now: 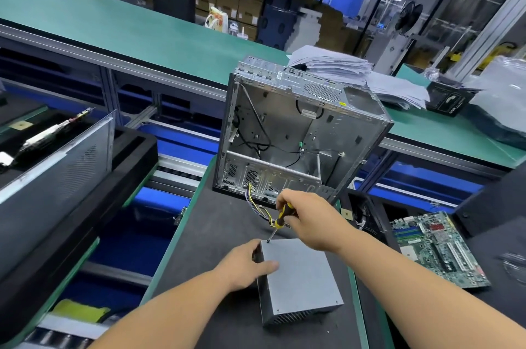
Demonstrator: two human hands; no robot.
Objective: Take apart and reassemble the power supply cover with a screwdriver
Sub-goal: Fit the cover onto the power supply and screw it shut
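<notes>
An emptied, bare-metal computer case [299, 132] is standing open on the dark work mat [216, 235]. In front of it, a matte grey metal power supply box [299, 277] is lying flat. The left hand [244, 263] is gripping its corner, seemingly steadying it, while the right hand [310, 220], closed around a yellow-and-black screwdriver [280, 218], is pressing the tip into a corner screw.
</notes>
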